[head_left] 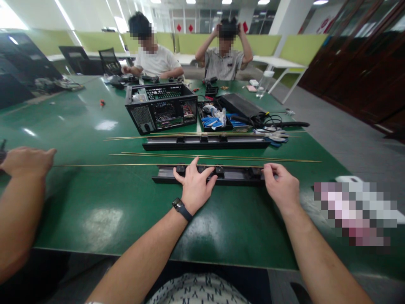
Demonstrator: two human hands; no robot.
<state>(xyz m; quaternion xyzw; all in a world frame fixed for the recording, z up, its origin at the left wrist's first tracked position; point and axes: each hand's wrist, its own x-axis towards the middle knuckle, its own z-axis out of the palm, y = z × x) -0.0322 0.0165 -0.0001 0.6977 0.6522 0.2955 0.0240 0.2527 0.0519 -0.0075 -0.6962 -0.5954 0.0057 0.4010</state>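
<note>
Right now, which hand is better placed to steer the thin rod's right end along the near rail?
Probably the right hand: its fingers appear to pinch the rod by the right end of the rail, while the left hand spreads farther left over it.

The site is an office workshop. A glossy green table (72, 185) carries an open black metal computer case (161, 107). Behind the table stand lime-green partition panels (262, 44) and a black mesh-backed chair (109, 61).

Ceiling lights (263, 2) shine overhead, and white glare (106, 125) patches the green tabletop (69, 185).
</note>
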